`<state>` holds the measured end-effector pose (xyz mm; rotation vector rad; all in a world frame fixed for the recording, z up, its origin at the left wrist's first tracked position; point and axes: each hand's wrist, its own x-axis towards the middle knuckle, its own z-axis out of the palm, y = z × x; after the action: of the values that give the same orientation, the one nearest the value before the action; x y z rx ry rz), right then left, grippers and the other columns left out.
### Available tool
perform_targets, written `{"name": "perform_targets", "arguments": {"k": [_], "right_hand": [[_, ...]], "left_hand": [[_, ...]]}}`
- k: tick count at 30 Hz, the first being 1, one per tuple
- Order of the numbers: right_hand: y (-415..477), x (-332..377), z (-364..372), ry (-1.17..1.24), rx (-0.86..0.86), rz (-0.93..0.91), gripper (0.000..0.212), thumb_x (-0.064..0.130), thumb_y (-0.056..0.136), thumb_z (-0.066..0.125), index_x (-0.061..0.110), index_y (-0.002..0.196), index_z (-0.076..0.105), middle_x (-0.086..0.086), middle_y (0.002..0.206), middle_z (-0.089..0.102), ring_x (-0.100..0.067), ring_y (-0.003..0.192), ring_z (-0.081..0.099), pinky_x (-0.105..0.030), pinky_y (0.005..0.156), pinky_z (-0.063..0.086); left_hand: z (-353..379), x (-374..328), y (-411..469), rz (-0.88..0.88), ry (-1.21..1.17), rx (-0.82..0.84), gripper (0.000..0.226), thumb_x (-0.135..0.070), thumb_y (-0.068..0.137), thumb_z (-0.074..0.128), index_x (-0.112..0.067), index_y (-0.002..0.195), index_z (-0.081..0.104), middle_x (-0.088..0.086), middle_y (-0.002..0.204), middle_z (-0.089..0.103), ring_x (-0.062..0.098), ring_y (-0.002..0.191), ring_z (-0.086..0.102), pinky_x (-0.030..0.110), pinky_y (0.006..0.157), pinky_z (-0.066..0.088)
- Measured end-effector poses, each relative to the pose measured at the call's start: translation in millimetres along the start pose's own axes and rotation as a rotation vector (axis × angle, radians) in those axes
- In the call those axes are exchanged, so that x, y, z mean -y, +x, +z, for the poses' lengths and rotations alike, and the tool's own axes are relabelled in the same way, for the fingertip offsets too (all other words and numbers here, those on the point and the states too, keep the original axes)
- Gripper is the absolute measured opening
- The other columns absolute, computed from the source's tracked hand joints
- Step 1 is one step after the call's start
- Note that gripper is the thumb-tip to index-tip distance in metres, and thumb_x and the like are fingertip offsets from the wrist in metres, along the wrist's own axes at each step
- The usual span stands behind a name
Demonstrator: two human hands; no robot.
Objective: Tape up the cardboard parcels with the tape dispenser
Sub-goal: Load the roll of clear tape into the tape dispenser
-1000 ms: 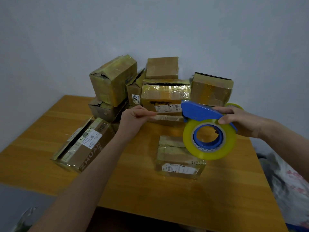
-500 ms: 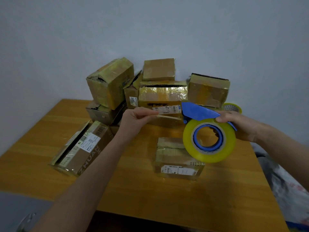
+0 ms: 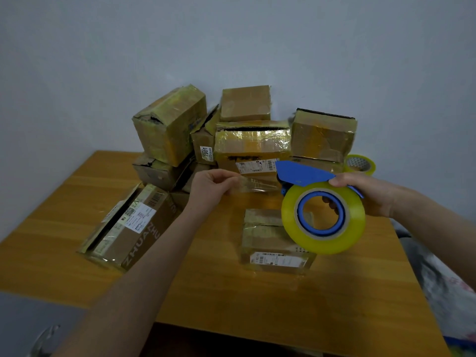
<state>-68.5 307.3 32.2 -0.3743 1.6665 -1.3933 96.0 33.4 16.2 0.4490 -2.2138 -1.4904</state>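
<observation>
Head view showed the left hand (image 3: 208, 186) pinching the free end of the tape (image 3: 255, 185) at centre frame. The right hand (image 3: 368, 194) was curled round the dispenser (image 3: 304, 173) at centre right. Both were above the parcel (image 3: 270, 243) at lower centre. The slack strip looked likely to fold and stick to itself, or to the fingers, if tension dropped. Below lay a wooden table (image 3: 257, 300); a pile (image 3: 252, 140) of boxes stood against a plain grey wall (image 3: 231, 47) behind.
</observation>
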Motion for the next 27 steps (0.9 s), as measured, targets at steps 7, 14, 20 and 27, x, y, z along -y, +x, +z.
{"name": "perform_targets", "arguments": {"k": [7, 14, 20, 27], "right_hand": [[-1, 4, 0, -0.103, 0.004, 0.015, 0.078, 0.039, 0.040, 0.088, 0.008, 0.107, 0.064, -0.012, 0.092, 0.074, -0.022, 0.073, 0.071, -0.031, 0.061, 0.059], [-1, 10, 2, -0.233, 0.010, -0.085, 0.076, 0.037, 0.042, 0.083, 0.025, 0.115, 0.065, -0.007, 0.104, 0.074, -0.024, 0.089, 0.072, -0.030, 0.070, 0.060], [-5, 19, 4, -0.408, 0.014, -0.141, 0.070, 0.034, 0.050, 0.082, 0.030, 0.117, 0.063, 0.000, 0.104, 0.073, -0.021, 0.093, 0.071, -0.030, 0.076, 0.056], [-4, 24, 8, -0.511, 0.021, -0.131, 0.063, 0.038, 0.053, 0.080, 0.034, 0.114, 0.063, 0.005, 0.100, 0.073, -0.015, 0.089, 0.070, -0.026, 0.074, 0.055]], "left_hand": [[-7, 5, 2, 0.030, -0.038, 0.090, 0.022, -0.008, 0.091, 0.059, -0.022, 0.105, 0.068, -0.014, 0.083, 0.073, -0.009, 0.076, 0.064, 0.007, 0.068, 0.046], [-11, 14, 2, 0.045, -0.161, 0.136, 0.025, 0.001, 0.092, 0.055, -0.018, 0.090, 0.071, -0.009, 0.103, 0.071, 0.006, 0.105, 0.064, 0.017, 0.086, 0.052], [-16, 25, 1, 0.003, -0.034, 0.093, 0.027, -0.003, 0.086, 0.064, -0.029, 0.093, 0.072, 0.001, 0.121, 0.055, 0.011, 0.107, 0.052, 0.021, 0.084, 0.048], [-8, 34, -18, -0.034, -0.101, 0.038, 0.022, -0.008, 0.083, 0.069, -0.026, 0.096, 0.073, -0.002, 0.112, 0.060, 0.004, 0.100, 0.056, 0.023, 0.084, 0.050]]}}
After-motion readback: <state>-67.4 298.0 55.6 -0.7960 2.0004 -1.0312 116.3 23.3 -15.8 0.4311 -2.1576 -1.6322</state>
